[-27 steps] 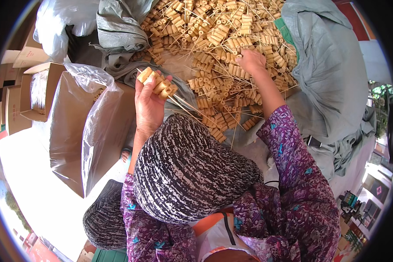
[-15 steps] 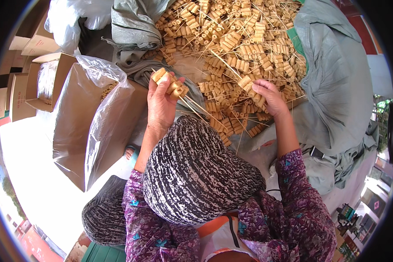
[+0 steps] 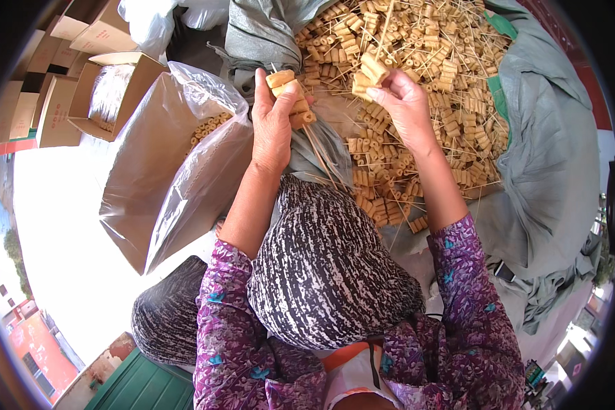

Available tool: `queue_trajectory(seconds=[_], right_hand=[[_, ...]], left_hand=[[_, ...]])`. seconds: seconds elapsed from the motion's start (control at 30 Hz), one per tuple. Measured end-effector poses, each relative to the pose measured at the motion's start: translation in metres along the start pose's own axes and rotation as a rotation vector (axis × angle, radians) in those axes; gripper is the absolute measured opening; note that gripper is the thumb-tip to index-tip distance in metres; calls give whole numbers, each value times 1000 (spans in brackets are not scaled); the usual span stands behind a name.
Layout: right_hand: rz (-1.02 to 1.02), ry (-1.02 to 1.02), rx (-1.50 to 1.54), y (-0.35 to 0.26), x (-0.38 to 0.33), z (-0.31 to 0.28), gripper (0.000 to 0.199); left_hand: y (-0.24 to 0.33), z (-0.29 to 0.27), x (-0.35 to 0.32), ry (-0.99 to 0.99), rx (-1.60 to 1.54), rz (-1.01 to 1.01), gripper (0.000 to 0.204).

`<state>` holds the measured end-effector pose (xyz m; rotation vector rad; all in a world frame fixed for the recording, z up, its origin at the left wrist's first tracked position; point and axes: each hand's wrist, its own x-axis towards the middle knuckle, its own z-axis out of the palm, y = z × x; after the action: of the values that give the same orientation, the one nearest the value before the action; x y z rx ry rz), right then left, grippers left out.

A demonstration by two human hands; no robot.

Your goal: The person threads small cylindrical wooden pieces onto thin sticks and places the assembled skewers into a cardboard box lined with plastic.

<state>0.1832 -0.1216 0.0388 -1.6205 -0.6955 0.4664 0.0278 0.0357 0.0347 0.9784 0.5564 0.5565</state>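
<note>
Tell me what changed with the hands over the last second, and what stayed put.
The right hand left the heap of skewered rolls, lifted one skewered piece and drew back toward the left hand. The left hand kept its grip on its bundle of skewers. The clear plastic bag and cardboard boxes stayed as they were.

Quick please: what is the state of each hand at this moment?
Left hand: closed on a bundle of thin wooden skewers with tan cylindrical pieces.
Right hand: closed on one skewer with tan cylindrical pieces.
</note>
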Motion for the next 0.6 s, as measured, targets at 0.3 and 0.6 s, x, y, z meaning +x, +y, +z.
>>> queue_trajectory(seconds=[0.3, 0.6], right_hand=[[-908, -32, -359, -48, 52, 54, 30], [-982, -332, -417, -37, 49, 57, 27]], left_hand=[[-16, 0, 3, -104, -232, -195, 36], [-21, 3, 16, -158, -365, -274, 30]])
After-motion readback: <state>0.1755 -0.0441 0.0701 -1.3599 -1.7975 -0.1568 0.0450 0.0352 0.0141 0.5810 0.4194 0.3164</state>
